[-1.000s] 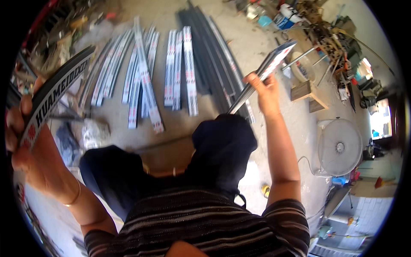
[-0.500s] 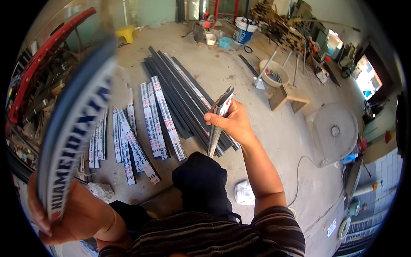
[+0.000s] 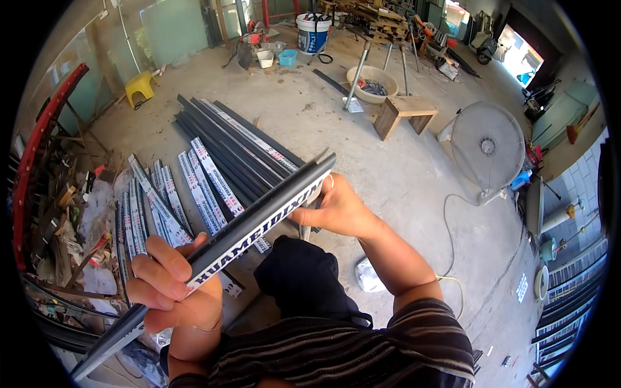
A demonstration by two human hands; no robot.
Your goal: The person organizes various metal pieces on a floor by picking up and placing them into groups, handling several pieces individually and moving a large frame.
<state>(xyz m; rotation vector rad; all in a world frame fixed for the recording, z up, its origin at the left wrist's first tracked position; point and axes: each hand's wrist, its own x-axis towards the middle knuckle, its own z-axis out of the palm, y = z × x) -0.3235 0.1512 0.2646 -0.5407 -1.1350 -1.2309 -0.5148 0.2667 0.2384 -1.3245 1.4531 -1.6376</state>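
A long dark grey channel profile with a white printed film along its side slants across my front, from lower left up to the right. My left hand is closed around its lower part, fingers wrapped over the edge. At its upper end sits my right hand, also closed, with a second profile showing just beneath the fingers, mostly hidden. Beyond them on the floor lies a stack of long dark profiles. Shorter film-covered profiles lie beside that stack, several more further left.
A heap of scrap fills the left side near a red metal beam. Further off stand a yellow stool, a bucket, a round basin and a wooden bench. A large fan with a trailing cable stands right.
My left hand has brought its profile from upright at the left to a slant across my front, its upper end now at my right hand. The view has shifted, showing more of the left side.
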